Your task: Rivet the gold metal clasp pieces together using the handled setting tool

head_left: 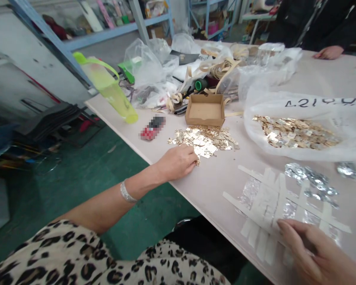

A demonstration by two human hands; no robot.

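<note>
My left hand point(179, 161) rests at the near edge of a pile of small flat gold metal pieces point(203, 143). Its fingers are closed, with a gold piece showing at the fingertips. At the lower right, my right hand point(317, 247) is over crossed off-white strips point(265, 206), thumb and forefinger pinched together. What that pinch holds, if anything, I cannot make out. Clear plastic film shows between the strips. Several round silver metal discs point(313, 180) lie just beyond them.
A white plastic bag point(308, 152) holding more gold pieces lies at the right. Behind the pile stands an open cardboard box point(205, 111). A yellow-green bottle point(115, 93) and a blurred red-black object point(153, 128) are at left. Across the table, another person's hand point(329, 52) rests.
</note>
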